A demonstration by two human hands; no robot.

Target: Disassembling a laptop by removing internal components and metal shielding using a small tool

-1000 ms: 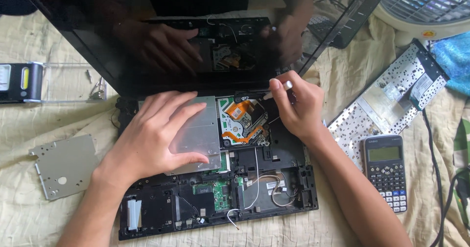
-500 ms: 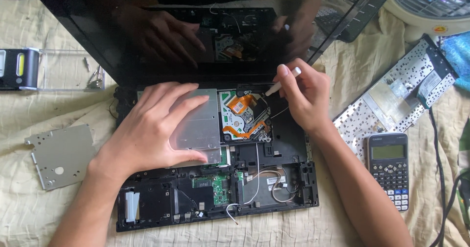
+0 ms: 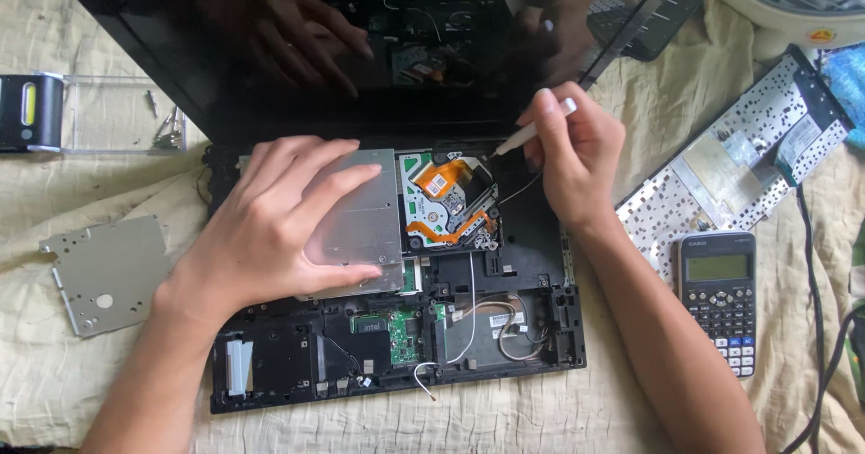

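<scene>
Item: opened laptop base (image 3: pixel 541 328), keyboard removed. Our left hand (image 3: pixel 279 224) lies flat, fingers spread, on the silver optical drive (image 3: pixel 378 211). Our right hand (image 3: pixel 577 161) pinches a white-handled screwdriver (image 3: pixel 532 130); its tip meets the chassis just left of that grip, above the drive's orange ribbon cable (image 3: pixel 446 184). Right of the grip: detached keyboard (image 3: pixel 730 170), calculator (image 3: pixel 719 301).

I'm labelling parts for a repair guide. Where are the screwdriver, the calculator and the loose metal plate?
screwdriver (image 3: pixel 532 131), head view, white handle.
calculator (image 3: pixel 718 267), head view, its display.
loose metal plate (image 3: pixel 113 269), head view, flat middle.
</scene>
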